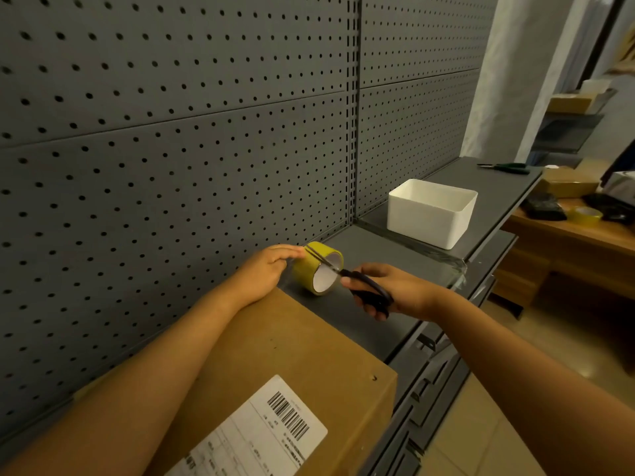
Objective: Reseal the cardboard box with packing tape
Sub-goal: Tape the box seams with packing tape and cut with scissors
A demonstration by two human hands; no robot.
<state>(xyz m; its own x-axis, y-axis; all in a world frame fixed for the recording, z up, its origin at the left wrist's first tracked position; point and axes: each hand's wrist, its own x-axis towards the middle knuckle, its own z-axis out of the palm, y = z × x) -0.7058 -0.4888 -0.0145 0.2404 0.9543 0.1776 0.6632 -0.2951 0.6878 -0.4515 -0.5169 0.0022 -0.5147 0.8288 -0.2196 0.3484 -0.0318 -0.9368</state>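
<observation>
A brown cardboard box (292, 365) with a white shipping label (254, 434) lies on the grey shelf (395, 266) in front of me. Just beyond its far edge stands a yellow roll of packing tape (311, 274) on its side. My left hand (266, 269) rests over the box's far edge and holds the roll's top with its fingers. My right hand (388, 290) grips black-handled scissors (364, 286), whose blades reach across the top of the roll toward my left fingertips.
A white plastic bin (431, 213) stands on the shelf further right, and pliers (505, 167) lie at the far end. A grey pegboard wall (171, 149) backs the shelf. A wooden desk (567, 235) with another tape roll (584, 214) stands to the right.
</observation>
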